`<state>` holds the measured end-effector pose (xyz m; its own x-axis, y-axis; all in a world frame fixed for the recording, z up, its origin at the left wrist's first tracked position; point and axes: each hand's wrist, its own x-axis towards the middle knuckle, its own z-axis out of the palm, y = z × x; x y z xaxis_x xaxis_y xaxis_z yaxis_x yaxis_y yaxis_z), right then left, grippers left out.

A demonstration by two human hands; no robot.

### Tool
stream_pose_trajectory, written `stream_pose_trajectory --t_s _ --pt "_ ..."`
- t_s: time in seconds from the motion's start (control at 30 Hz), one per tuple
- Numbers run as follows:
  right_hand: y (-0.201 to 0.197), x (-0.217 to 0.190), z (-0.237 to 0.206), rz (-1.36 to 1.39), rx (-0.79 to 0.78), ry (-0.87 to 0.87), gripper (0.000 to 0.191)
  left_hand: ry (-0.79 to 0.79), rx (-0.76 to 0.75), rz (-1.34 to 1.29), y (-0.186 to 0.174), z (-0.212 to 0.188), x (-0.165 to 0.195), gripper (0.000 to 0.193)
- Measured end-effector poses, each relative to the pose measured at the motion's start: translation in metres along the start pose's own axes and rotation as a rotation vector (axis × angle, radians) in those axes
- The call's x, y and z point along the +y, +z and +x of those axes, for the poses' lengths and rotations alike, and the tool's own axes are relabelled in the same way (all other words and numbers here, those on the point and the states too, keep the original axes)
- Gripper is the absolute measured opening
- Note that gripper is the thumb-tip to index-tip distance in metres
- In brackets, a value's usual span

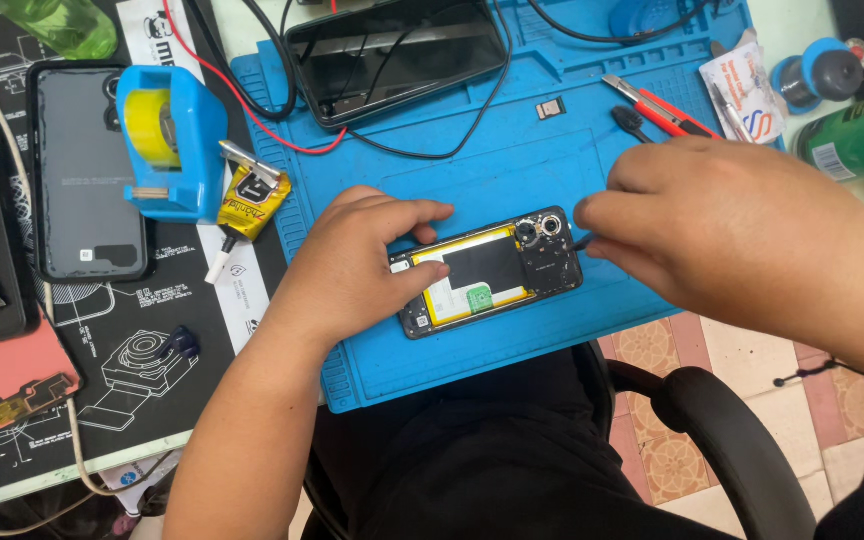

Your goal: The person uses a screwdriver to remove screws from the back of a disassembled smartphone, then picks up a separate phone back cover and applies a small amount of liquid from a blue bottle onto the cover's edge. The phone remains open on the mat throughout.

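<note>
- Here, the opened phone (489, 272) is lying near the front edge of the blue mat (512, 170).
- The left hand (367, 260) is pressing it down, fingers flat, gripping nothing.
- The right hand (742, 235) is pinching a thin dark tool (580, 243) at the phone's camera end; judging by this, prying is underway, calling for gentle, steady leverage.

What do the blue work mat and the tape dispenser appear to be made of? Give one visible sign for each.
Blue work mat: likely silicone or rubber; matte, with moulded ridges and compartments.
Tape dispenser: looks like hard plastic; smooth, glossy blue shell.
</note>
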<state>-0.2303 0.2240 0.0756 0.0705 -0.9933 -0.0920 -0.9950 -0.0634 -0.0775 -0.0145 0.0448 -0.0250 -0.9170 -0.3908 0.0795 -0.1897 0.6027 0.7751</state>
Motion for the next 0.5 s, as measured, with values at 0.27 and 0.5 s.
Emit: stream_pose_trajectory --t_s 0.27,0.5 --pt "0.003 -0.001 0.006 0.016 0.037 0.023 0.022 0.028 0.015 0.001 -0.003 -0.002 -0.009 0.046" --pt "0.008 -0.004 0.006 -0.009 0.048 0.059 0.019 0.003 0.008 -0.002 -0.004 -0.003 -0.011 0.048"
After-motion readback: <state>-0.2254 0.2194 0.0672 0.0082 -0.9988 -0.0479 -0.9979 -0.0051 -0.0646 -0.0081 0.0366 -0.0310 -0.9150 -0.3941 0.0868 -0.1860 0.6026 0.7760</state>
